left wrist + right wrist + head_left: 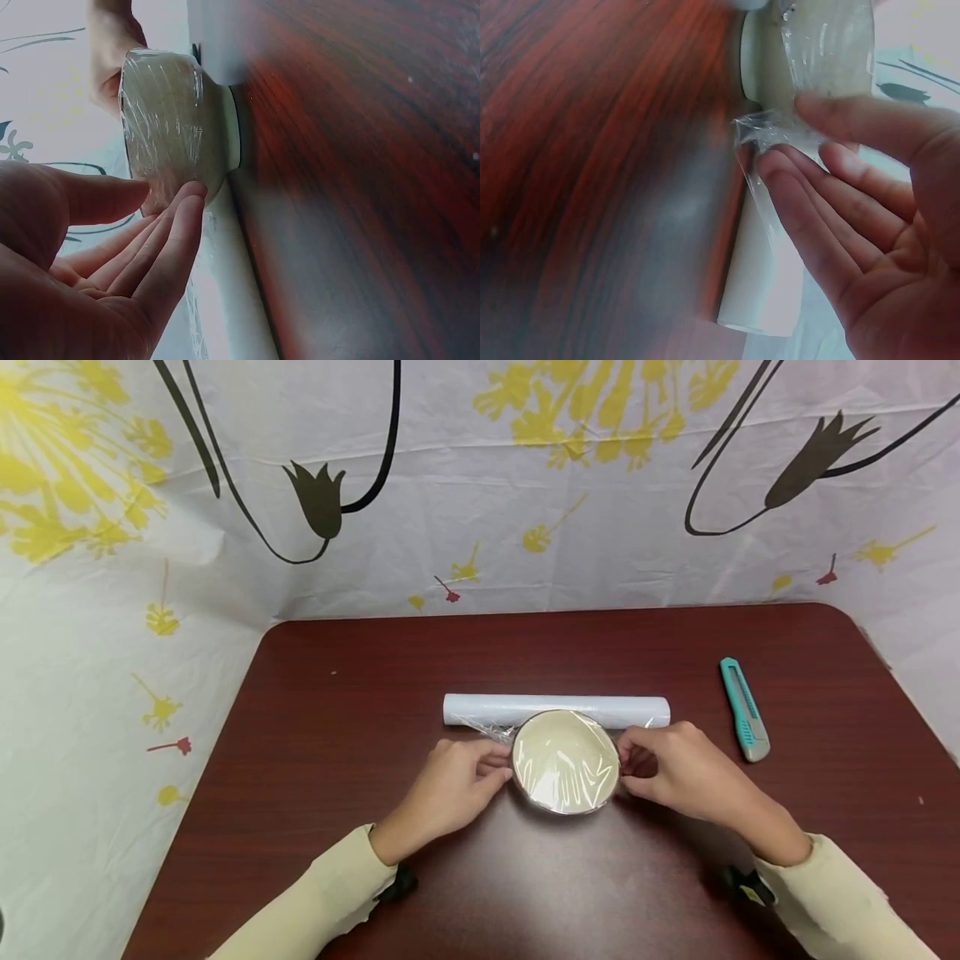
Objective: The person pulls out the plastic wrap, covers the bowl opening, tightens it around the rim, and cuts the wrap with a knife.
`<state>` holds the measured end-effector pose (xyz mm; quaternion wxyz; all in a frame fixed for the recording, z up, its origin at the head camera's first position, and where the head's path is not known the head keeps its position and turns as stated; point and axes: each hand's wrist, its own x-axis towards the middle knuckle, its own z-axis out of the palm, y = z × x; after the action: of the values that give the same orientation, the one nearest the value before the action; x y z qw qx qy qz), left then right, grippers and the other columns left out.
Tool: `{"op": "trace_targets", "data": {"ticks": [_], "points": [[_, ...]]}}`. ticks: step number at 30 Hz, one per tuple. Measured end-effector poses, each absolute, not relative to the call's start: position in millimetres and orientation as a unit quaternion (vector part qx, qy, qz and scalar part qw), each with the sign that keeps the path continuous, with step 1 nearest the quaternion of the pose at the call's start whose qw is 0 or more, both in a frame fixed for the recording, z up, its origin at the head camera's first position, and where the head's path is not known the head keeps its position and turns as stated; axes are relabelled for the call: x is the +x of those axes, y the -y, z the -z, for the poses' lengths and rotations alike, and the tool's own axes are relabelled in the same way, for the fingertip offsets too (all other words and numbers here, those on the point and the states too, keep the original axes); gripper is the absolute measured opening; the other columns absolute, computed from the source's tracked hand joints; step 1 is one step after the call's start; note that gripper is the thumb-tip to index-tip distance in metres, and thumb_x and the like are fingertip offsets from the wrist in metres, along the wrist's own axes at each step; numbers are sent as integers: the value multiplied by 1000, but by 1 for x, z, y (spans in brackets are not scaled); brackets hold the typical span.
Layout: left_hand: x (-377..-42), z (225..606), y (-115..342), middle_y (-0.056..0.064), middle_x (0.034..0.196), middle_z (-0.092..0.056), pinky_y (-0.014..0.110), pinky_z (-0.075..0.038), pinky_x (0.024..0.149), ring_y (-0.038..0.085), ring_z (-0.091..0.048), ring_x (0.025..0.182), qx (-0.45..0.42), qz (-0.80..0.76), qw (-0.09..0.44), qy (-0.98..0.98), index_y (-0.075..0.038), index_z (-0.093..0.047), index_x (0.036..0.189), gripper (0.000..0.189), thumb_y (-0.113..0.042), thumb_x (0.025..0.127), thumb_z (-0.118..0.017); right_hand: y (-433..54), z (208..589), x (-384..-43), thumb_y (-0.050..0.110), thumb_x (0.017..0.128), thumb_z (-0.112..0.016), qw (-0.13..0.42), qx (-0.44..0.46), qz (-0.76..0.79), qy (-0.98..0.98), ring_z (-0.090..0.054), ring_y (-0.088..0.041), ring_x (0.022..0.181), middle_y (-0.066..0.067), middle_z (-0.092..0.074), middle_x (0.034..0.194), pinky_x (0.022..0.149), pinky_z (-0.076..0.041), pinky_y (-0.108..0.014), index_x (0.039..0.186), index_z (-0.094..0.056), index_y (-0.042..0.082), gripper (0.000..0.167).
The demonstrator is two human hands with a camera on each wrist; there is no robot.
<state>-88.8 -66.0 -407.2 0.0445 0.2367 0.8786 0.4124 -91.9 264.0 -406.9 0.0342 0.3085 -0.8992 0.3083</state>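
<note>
1. Thumb and fingertips of the left hand (450, 785) hold the film-covered side of the bowl (216, 124) at nine o'clock, in a narrow grip: thumb by the rim, fingers lower on the wall.
2. Opposite, at three o'clock, the right hand (678, 772) has its thumb against the covered side and its fingers curled at a loose flap (759, 126) of film, so this grip is narrow too; how firmly it pinches, I cannot tell.
3. Between the hands, the bowl stands upright on its foot on the table (360, 693). Holding it from opposite sides probably stops it turning or sliding while the film is handled.
4. Clear film (567, 768) spans the mouth and comes down the sides, with creases running toward six o'clock. Fingers set low on the wall seem well placed to press its edge against the curve.
5. Just beyond, at twelve o'clock, the white roll (557, 702) lies crosswise, likely out of the wrists' way yet near.
6. Well apart, between two and three o'clock, rests a teal cutter (745, 710), perhaps set there to leave both hands free.
</note>
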Motion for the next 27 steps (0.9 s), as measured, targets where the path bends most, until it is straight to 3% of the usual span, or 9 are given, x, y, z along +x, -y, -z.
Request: {"op": "trace_targets", "data": {"ticks": [4,8,17,27], "points": [[-89,407,65,11,105,-83,26,-65,78,19,-82,91,233,-412,45,-880,2,-82,117,20,-3,97,-81,-268,402,-92,9,78,-101,-23,313,-340,887,-75,-5,79,17,-75,90,68,-64,-26,100,-75,21,36],[-90,407,65,11,104,-83,24,-65,78,17,-82,91,233,-414,53,-879,2,-81,117,21,-2,97,-81,-271,400,-94,17,81,-101,-42,316,-349,881,-75,-5,81,15,-75,90,70,-65,-26,100,-76,20,32],[-86,401,65,13,108,-83,24,-65,80,17,-81,94,210,-460,107,-856,4,-79,124,30,-5,97,-75,-268,400,-96,11,79,-101,-25,292,-340,893,-71,3,77,24,-74,85,65,-60,-22,91,-78,26,30],[-71,400,61,27,134,-72,31,-63,94,34,-77,116,154,-531,160,-818,14,-60,147,53,-6,99,-73,-264,400,-94,7,83,-98,-122,189,-404,886,-74,-6,79,13,-77,84,67,-61,-25,87,-73,19,28]]}}
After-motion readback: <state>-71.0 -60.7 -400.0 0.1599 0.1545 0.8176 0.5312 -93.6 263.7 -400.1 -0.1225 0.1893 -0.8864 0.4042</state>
